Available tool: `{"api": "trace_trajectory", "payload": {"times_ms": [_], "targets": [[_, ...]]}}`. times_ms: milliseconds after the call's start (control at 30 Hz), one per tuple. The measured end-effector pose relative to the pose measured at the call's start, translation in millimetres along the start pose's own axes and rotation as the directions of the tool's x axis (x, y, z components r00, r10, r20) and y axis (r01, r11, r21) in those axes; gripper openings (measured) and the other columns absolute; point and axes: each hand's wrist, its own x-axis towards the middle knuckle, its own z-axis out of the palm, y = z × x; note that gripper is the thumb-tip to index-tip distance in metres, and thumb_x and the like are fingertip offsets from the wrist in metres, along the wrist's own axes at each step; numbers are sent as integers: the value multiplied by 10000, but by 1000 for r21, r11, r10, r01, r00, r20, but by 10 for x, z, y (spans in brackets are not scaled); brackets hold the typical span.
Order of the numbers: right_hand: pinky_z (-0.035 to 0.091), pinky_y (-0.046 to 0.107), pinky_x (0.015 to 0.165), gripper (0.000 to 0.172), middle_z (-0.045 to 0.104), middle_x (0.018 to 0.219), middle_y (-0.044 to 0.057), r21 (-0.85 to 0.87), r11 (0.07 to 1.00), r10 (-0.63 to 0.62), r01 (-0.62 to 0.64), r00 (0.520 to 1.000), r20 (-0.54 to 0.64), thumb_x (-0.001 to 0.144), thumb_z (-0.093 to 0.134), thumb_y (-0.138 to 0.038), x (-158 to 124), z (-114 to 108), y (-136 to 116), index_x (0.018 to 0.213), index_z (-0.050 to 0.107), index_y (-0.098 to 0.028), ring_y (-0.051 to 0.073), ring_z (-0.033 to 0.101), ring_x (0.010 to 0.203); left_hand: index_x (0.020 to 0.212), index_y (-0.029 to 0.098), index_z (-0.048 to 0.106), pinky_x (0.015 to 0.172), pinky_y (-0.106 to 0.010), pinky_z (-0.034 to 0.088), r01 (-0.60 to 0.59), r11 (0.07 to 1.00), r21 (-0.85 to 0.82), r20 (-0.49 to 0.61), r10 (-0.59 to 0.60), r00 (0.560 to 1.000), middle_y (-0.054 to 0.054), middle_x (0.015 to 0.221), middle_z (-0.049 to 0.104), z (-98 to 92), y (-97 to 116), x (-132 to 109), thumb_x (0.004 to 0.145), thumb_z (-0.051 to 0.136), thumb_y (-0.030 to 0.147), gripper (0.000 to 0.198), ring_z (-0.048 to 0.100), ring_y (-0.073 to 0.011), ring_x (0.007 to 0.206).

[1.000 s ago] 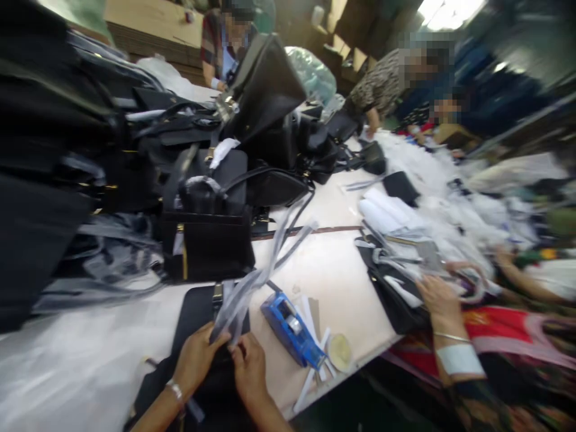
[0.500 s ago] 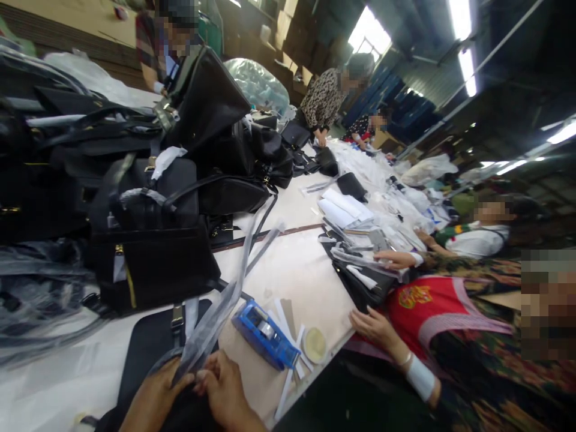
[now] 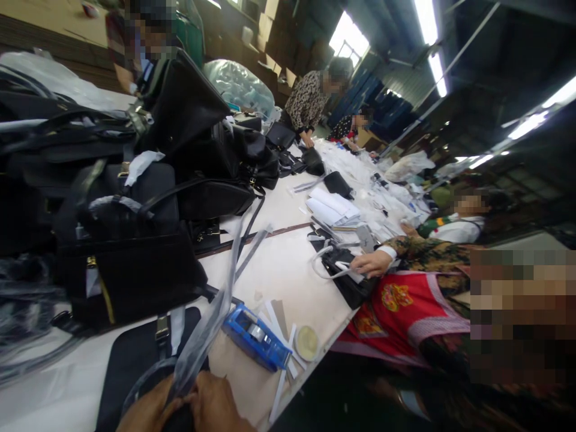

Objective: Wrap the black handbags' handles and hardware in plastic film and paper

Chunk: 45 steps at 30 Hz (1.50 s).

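Observation:
My left hand (image 3: 150, 405) is closed round the base of a plastic-wrapped strap (image 3: 207, 330) at the bottom of the view. Against it, my right hand (image 3: 216, 405) is closed too, its fingertips pinching the wrapping at the same spot. From my hands the strap's wrapped length runs up and to the right over the table. Under my hands lies a black handbag (image 3: 128, 354) with a gold buckle, partly covered by my wrists and a wrapped loop. Just right of my hands sits a blue tape dispenser (image 3: 256, 337).
Beside the dispenser lie paper strips (image 3: 278, 318) and a tape roll (image 3: 307, 343), near the table edge. Black handbags (image 3: 130, 276) are piled on the left. On the right, a co-worker's hand (image 3: 371, 263) rests on another black bag (image 3: 346, 285), near white papers (image 3: 333, 207).
The view has shifted slightly, moving the scene left. My right hand has closed in against my left. The co-worker's nearer hand has left the table edge and dropped below it.

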Motion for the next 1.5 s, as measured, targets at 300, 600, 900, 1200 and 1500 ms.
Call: {"api": "trace_trajectory", "payload": {"times_ms": [300,600,900,1200,1500], "targets": [[509,322,603,90,687,850,83,-343,936,-81,84,996,22,756,540,-159,195,8,-68,841,563,-181,253,667,735,1048,219,659,480,-301,524,312,861,-402,35,-326,945,25,554,652,-355,253,-8,653,659,581,537,639,-222,529],[487,302,727,155,685,897,68,-58,995,-76,77,997,17,855,495,-168,162,-530,-578,982,580,-193,211,653,842,914,120,628,430,-190,330,83,132,-988,29,-369,929,72,541,399,-822,680,-104,820,564,486,383,346,-52,428],[475,280,719,127,601,809,20,470,881,-30,47,999,-43,775,512,-85,382,375,-721,796,586,-186,168,597,767,1011,163,577,591,-217,406,45,383,-923,-93,-336,937,19,732,511,-842,631,-149,851,546,441,322,494,-101,640],[465,220,550,115,560,694,-25,576,817,16,-36,999,39,832,465,-147,403,469,-613,764,546,-192,116,570,546,836,187,619,740,-281,435,105,734,-671,-187,-305,934,-5,798,596,-683,283,-268,817,582,402,219,552,-179,789],[439,274,747,144,591,848,19,355,933,-42,54,998,-42,803,484,-92,423,462,-558,805,581,-198,171,584,806,1067,211,621,878,-339,437,105,894,-436,-323,-264,909,-74,1109,569,-740,279,-404,823,559,387,307,555,-222,1002]]}}
